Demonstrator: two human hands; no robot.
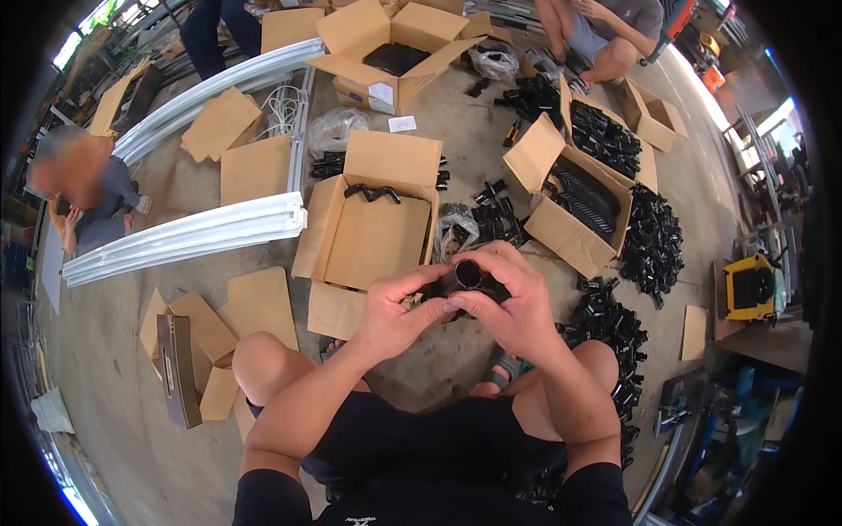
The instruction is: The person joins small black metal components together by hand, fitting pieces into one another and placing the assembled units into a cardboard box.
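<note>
Between my two hands, over the floor in front of me, is a black tubular fitting, its round open end facing up. My left hand pinches it from the left with thumb and fingers. From the other side my right hand wraps round it, the thumbs nearly meeting at the front. Fingers hide much of its lower part. Just beyond my left hand stands an open cardboard box with a few black pieces on its far edge. A clear plastic bag lies beyond my hands.
To the right are a box of stacked black parts and heaps of loose black fittings. Long white metal rails lie to the left. Flattened cardboard is nearby. Other people sit at the far left and far right.
</note>
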